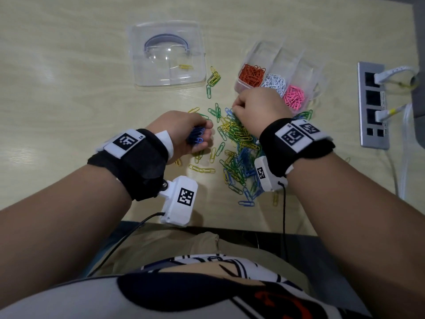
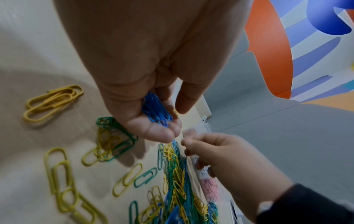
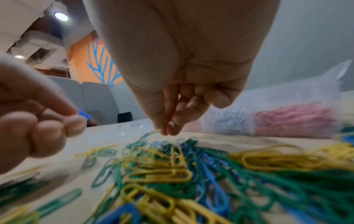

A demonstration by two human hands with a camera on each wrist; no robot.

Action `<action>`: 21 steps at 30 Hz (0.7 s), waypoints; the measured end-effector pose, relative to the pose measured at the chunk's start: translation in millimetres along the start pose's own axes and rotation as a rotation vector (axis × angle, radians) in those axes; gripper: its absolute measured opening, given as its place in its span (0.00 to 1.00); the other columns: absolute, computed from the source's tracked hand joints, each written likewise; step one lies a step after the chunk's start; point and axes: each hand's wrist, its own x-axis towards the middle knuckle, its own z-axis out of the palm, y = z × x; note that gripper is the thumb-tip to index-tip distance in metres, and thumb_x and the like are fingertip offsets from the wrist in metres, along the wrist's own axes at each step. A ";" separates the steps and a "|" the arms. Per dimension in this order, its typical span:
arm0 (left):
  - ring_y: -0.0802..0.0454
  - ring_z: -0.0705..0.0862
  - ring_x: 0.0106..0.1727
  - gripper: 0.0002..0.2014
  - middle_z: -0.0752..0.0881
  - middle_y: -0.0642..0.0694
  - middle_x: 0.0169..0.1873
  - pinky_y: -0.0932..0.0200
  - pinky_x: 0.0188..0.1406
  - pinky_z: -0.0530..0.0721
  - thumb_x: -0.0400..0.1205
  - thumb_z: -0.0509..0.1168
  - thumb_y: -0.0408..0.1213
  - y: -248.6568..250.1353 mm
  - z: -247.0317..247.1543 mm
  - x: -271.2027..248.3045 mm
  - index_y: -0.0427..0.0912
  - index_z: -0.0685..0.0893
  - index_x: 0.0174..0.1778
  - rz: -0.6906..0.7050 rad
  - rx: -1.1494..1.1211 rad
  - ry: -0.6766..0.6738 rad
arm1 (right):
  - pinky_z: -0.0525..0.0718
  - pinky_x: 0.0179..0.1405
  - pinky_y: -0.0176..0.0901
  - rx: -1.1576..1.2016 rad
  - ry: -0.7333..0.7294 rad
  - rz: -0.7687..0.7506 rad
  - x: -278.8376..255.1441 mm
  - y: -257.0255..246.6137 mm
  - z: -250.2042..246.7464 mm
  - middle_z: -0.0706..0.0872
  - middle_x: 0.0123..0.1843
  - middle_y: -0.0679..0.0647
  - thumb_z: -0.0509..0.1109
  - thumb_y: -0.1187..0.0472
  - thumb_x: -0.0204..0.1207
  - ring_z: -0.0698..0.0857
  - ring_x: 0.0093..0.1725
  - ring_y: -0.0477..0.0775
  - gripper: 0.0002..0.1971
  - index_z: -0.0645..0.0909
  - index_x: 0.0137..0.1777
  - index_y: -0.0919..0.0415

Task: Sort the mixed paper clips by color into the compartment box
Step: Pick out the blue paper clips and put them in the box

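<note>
Head view: pale wood-grain bench (image 1: 69, 65); clear plastic lid (image 1: 167, 54) beside the clear compartment box (image 1: 274, 74) with orange, white and pink clips. Loose pile of paper clips (image 1: 236, 146), yellow, green, blue wire. Left hand (image 1: 184, 132) has its fingers curled round blue clips (image 1: 195, 135).

Left wrist view: blue bunch in palm; orange-blue wall mural.

Right wrist view: right hand (image 3: 184, 84) fingertips pinched together over the pile; whether they hold a clip, cannot tell.
</note>
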 end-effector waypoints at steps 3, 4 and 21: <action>0.51 0.81 0.30 0.08 0.80 0.47 0.22 0.67 0.23 0.83 0.85 0.60 0.32 -1.6 -0.5 -2.5 0.37 0.81 0.40 0.006 0.014 -0.001 | 0.85 0.51 0.50 -0.113 0.013 -0.068 9.5 -8.4 11.2 0.87 0.52 0.55 0.66 0.56 0.81 0.85 0.52 0.59 0.10 0.87 0.55 0.57; 0.52 0.81 0.27 0.08 0.80 0.46 0.23 0.67 0.23 0.83 0.85 0.60 0.32 -2.2 -1.3 -3.1 0.37 0.81 0.41 0.007 0.017 -0.003 | 0.85 0.50 0.52 -0.155 0.015 -0.086 12.0 -10.3 14.1 0.86 0.52 0.56 0.66 0.57 0.80 0.85 0.50 0.60 0.10 0.86 0.54 0.58; 0.51 0.82 0.30 0.17 0.81 0.41 0.30 0.62 0.26 0.86 0.88 0.55 0.46 0.9 19.6 4.5 0.36 0.80 0.47 0.035 -0.082 -0.043 | 0.76 0.38 0.29 0.509 -0.058 -0.186 -36.2 -13.8 -7.5 0.84 0.36 0.43 0.70 0.65 0.76 0.81 0.33 0.35 0.06 0.83 0.45 0.52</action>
